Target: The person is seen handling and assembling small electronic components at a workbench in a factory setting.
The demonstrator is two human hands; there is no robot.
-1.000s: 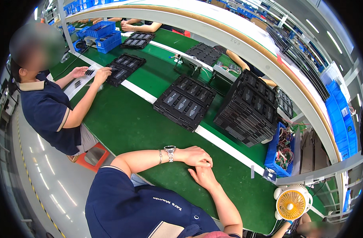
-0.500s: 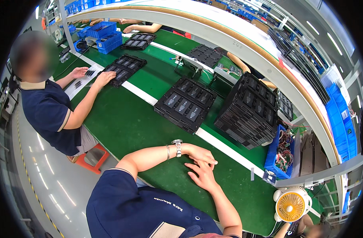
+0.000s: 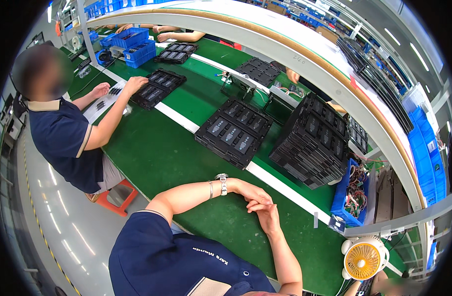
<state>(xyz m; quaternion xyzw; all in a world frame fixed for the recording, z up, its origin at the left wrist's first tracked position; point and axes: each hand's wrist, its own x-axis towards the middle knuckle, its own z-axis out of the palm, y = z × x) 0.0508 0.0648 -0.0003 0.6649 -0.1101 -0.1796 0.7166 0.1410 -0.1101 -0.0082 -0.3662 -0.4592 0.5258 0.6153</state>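
Note:
My left hand [image 3: 252,191], with a metal watch and a bracelet on its arm, reaches in from the left above the green table. Its fingers are bent and drawn together, and their tips meet my right hand [image 3: 268,218]. The right hand is bent at the knuckles, its fingers stretched leftward just below the left fingers. No object shows in either hand. Beyond them lies a black panel frame [image 3: 234,131] with several grey inserts. To its right stands a tall stack of similar black panel frames [image 3: 310,143].
A blue bin of wires [image 3: 340,200] and a white fan with an orange grille [image 3: 362,260] stand at the right. At the left, a co-worker [image 3: 68,133] handles another black panel [image 3: 158,88]. A shelf beam [image 3: 295,56] arches over the table [image 3: 186,160].
My right hand has drawn up against the left, its spread fingers now bent and touching it. The co-worker's hand has moved farther along the panel's edge. The view has shifted slightly.

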